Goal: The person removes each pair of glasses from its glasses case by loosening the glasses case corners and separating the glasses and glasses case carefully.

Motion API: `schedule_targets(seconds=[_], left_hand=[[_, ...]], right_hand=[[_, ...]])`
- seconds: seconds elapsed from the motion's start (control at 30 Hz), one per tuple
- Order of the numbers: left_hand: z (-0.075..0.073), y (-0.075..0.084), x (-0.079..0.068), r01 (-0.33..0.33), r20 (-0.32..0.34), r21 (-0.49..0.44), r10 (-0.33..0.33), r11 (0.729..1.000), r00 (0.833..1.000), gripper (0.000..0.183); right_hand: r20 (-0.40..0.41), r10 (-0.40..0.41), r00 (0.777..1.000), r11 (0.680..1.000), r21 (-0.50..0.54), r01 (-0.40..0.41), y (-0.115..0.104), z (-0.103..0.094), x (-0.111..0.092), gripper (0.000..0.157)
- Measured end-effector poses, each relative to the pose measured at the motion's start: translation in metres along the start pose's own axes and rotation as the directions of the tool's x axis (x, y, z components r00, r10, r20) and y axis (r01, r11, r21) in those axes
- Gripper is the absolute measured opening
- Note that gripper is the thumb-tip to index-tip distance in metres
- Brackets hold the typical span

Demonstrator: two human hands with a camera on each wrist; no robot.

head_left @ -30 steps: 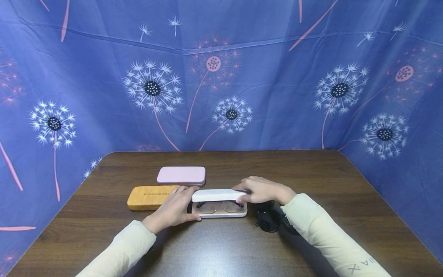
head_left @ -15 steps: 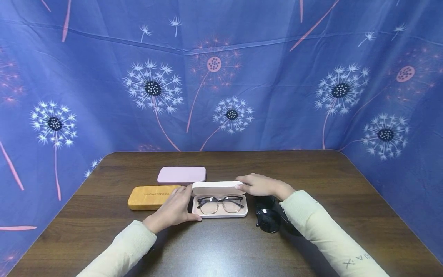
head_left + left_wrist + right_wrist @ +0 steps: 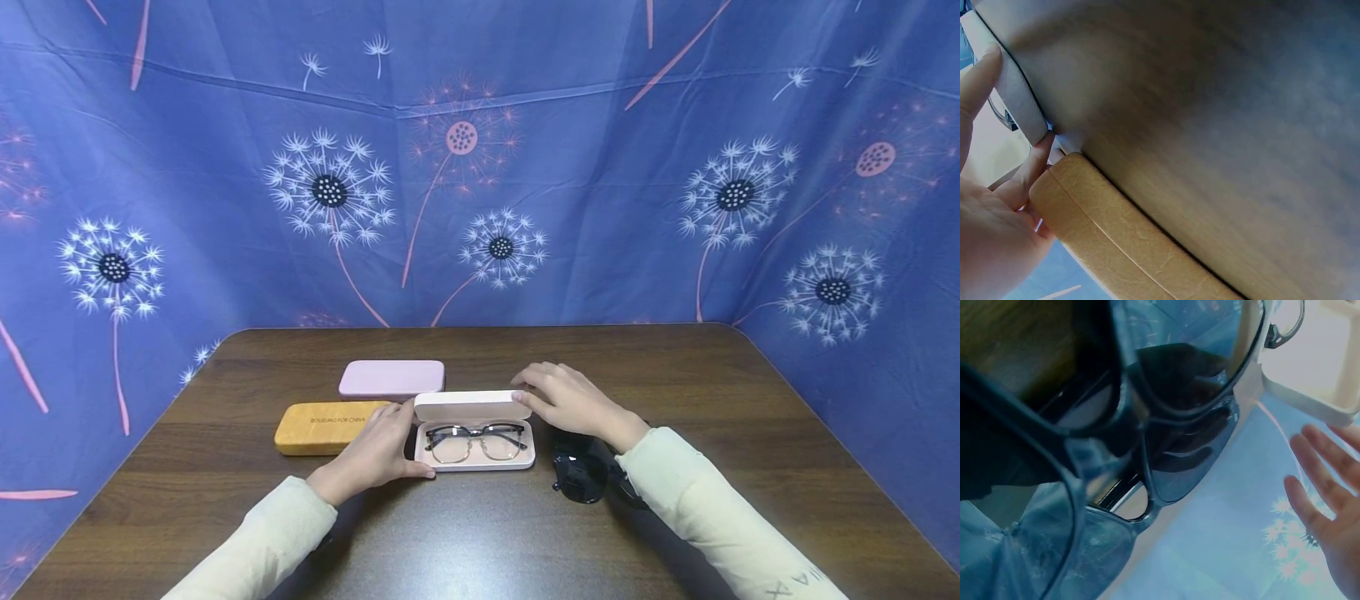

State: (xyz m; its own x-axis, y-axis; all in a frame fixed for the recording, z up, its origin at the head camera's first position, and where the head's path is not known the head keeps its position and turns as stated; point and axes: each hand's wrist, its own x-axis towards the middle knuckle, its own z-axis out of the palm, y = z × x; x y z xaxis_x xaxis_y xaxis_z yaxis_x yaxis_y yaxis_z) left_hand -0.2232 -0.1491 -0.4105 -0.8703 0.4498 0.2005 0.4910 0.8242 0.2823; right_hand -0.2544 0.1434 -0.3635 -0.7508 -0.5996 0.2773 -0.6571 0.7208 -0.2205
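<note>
In the head view a white glasses case (image 3: 480, 467) stands open on the table, its lid (image 3: 468, 407) tilted back. Inside lies a pair of eyeglasses (image 3: 477, 432) with black upper rims. My left hand (image 3: 375, 450) grips the case's left end, thumb at the front and fingers behind. The left wrist view has the thumb (image 3: 982, 78) pressing the case's outer wall (image 3: 1022, 100). My right hand (image 3: 573, 402) is by the lid's right corner, thumb at its edge and fingers loosely extended. The right wrist view shows that hand (image 3: 1335, 506) holding nothing.
Touching the left hand is a yellow glasses case (image 3: 322, 427); a pink glasses case (image 3: 392, 378) lies behind it. Dark sunglasses (image 3: 581, 479) lie under the right forearm, more than one pair in the right wrist view. A blue dandelion-print cloth (image 3: 600, 275) hangs behind the table.
The white case's lid has swung up and back, uncovering the eyeglasses. The right hand, which held the lid's corner, has loosened and lifted its fingers. My left hand stays in place.
</note>
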Motion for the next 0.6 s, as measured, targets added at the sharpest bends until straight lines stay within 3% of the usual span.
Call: schedule_targets(seconds=[0.27, 0.6], left_hand=[[0.001, -0.001, 0.001, 0.009, 0.000, -0.016, -0.009, 1.000, 1.000, 0.098], [0.003, -0.003, 0.000, -0.022, -0.031, -0.020, 0.022, 1.000, 0.999, 0.094]], right_hand=[[-0.190, -0.107, 0.976, 0.989, -0.120, 0.085, -0.011, -0.005, 0.000, 0.019], [-0.255, -0.243, 0.936, 0.958, -0.215, 0.190, -0.034, -0.005, 0.001, 0.016]])
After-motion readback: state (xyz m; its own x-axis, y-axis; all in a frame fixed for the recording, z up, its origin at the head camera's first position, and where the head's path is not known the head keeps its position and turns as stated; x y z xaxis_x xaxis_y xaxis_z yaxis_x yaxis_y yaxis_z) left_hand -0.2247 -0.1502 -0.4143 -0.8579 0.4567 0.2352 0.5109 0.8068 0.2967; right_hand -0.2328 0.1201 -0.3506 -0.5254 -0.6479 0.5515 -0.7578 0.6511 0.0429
